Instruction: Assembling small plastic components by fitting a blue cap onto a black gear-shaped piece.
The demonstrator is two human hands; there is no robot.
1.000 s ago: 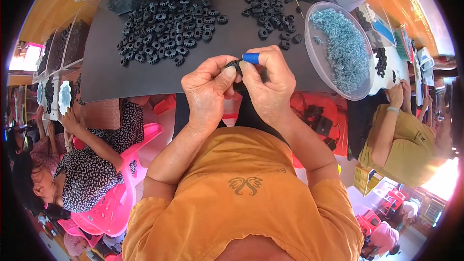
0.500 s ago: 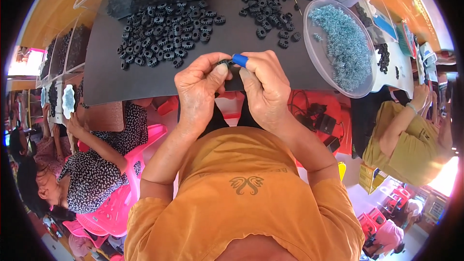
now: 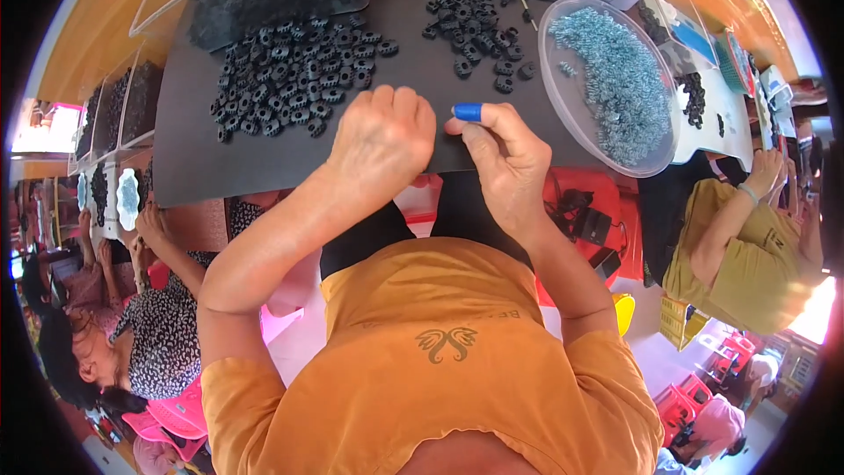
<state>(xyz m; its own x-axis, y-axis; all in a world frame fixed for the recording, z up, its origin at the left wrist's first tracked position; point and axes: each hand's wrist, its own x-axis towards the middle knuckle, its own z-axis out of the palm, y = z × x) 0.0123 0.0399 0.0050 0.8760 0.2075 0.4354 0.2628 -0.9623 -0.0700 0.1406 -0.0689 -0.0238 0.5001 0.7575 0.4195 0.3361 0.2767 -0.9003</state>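
Observation:
My left hand (image 3: 384, 127) is closed in a fist with its back turned up, over the near part of the dark table mat (image 3: 290, 158). Whatever its curled fingers contain is hidden. Beside it, slightly apart, my right hand (image 3: 505, 158) has thumb and index finger brought together in a pinch; anything between them is too small to make out. A blue finger cover (image 3: 468, 112) wraps that index finger. Beyond my left hand spreads a pile of small black plastic parts (image 3: 294, 75). Farther back, a smaller group of the same black parts (image 3: 475, 31) lies beyond my right hand.
A round clear tray (image 3: 563, 114) of small bluish metal springs (image 3: 615, 79) stands on the right. Clear bins (image 3: 281, 0) of black parts line the back. Co-workers sit at left (image 3: 158, 334) and right (image 3: 738, 255). A red stool (image 3: 571, 185) with black cables is below the table.
My hands have come apart. The left has rolled over into a fist, back upward, its forearm swinging out to the left; the right has shifted slightly right. The black part between them is out of sight.

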